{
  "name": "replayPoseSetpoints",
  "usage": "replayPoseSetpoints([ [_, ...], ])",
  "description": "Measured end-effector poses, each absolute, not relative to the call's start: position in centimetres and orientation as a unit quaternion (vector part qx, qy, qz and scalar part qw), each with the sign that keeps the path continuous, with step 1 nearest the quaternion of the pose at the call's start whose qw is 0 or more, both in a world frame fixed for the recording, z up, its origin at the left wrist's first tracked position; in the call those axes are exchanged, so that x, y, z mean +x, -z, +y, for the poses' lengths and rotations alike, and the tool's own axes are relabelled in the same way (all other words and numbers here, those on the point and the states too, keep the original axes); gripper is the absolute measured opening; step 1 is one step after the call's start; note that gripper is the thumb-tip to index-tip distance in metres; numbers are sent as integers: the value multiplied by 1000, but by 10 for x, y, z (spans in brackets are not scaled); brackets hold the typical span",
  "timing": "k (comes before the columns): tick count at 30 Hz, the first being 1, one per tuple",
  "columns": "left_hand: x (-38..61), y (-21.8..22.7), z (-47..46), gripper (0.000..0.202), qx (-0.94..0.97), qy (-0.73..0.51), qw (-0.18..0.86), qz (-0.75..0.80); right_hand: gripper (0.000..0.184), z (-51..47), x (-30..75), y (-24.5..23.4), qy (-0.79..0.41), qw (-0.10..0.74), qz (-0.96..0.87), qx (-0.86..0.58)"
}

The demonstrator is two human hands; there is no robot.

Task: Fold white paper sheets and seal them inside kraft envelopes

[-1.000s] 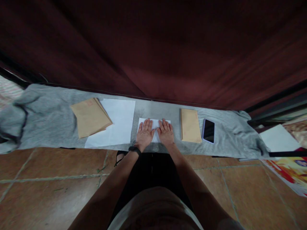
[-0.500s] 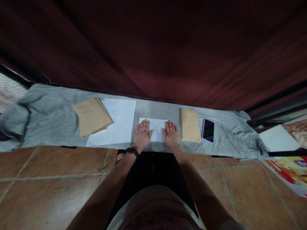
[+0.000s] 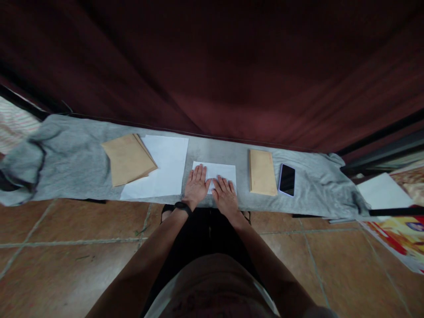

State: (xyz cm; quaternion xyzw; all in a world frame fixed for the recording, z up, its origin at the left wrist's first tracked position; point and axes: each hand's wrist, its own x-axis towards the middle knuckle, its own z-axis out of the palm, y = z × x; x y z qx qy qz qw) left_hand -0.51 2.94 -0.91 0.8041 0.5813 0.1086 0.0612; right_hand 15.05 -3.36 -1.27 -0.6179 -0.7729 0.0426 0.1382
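Note:
A small white sheet of paper (image 3: 217, 168), perhaps folded, lies in front of me on the grey cloth. My left hand (image 3: 196, 183) rests flat on its left part, fingers stretched out. On the middle and right of the sheet lies my right hand (image 3: 225, 194), palm down, fingers a little apart. The two thumbs are close together. Left of my hands, larger white sheets (image 3: 168, 163) lie partly under several brown envelopes (image 3: 127, 159). To the right is a neat stack of brown envelopes (image 3: 263, 172).
A phone (image 3: 287, 179) lies right of the envelope stack. Grey cloth (image 3: 76, 154) covers the narrow surface, bunched at both ends. A dark red curtain (image 3: 212, 79) hangs behind it. At the far right are a white board (image 3: 384, 192) and a colourful printed package (image 3: 406, 238).
My right hand has slid left across the paper towards my left hand, uncovering the sheet's right edge. My left hand has stayed in place.

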Motion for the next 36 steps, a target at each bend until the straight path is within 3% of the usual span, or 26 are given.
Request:
replayPoseSetpoints([
  [25,-7,2,24,64,808,-79,35,583,53,-65,194,11,-7,150,-723,-674],
  [36,-7,3,22,60,809,-98,38,579,51,-77,167,6,-42,121,-773,-621],
])
